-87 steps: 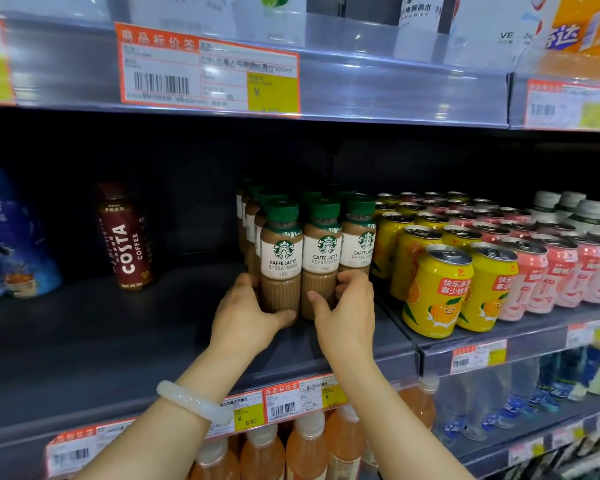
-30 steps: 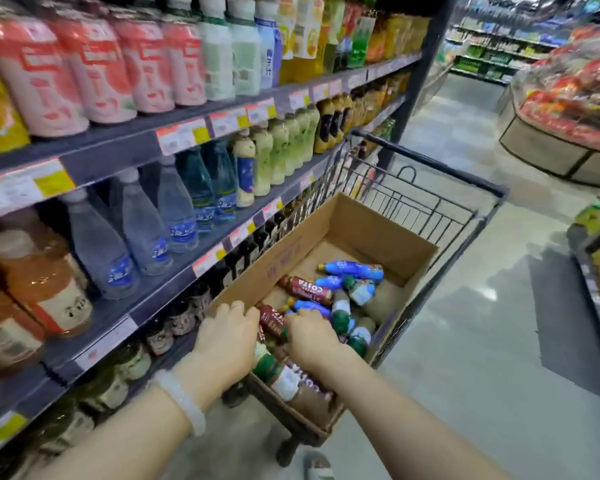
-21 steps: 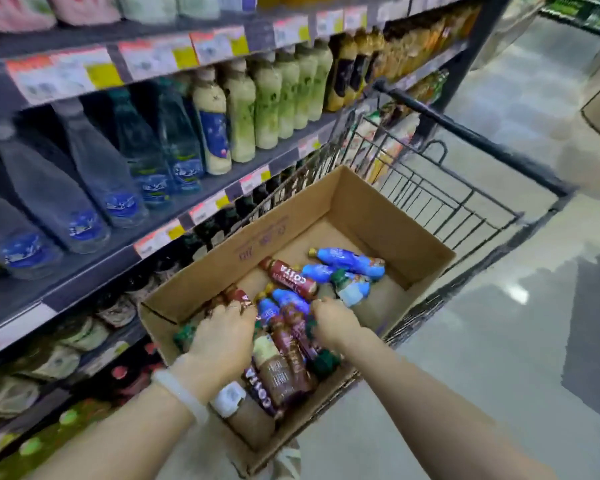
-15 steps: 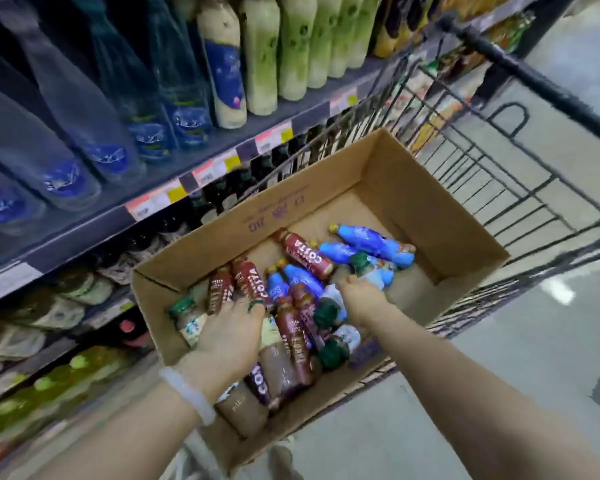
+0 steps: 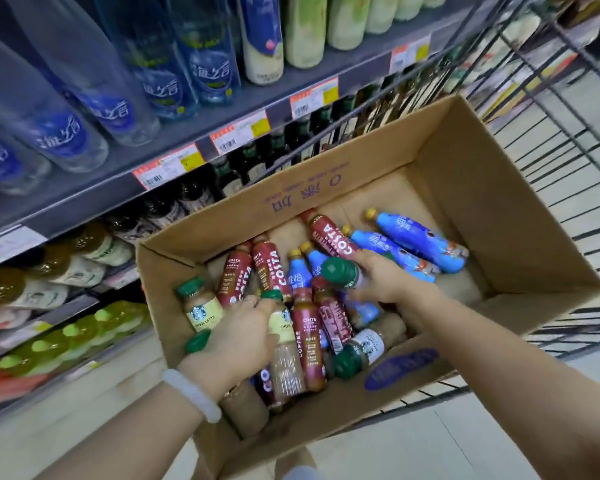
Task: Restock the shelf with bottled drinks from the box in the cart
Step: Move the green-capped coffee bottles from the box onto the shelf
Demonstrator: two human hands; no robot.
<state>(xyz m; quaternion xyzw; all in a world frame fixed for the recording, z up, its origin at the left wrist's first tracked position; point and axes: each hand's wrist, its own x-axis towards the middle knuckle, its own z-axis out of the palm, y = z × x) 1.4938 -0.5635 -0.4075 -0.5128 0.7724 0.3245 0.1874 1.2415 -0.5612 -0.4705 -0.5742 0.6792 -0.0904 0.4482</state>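
Right hand (image 5: 381, 278) grips a green-capped bottle (image 5: 342, 271) — box (image 5: 499, 216) beside shelf (image 5: 194, 133).

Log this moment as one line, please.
phase: picking from cardboard box | right hand: grips green-capped bottle | left hand: on Starbucks bottle

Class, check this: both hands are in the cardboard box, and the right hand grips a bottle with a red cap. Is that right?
Not quite. In the head view the right hand grips a bottle whose cap is green, not red. Both hands, including the left hand, are indeed in the cardboard box.
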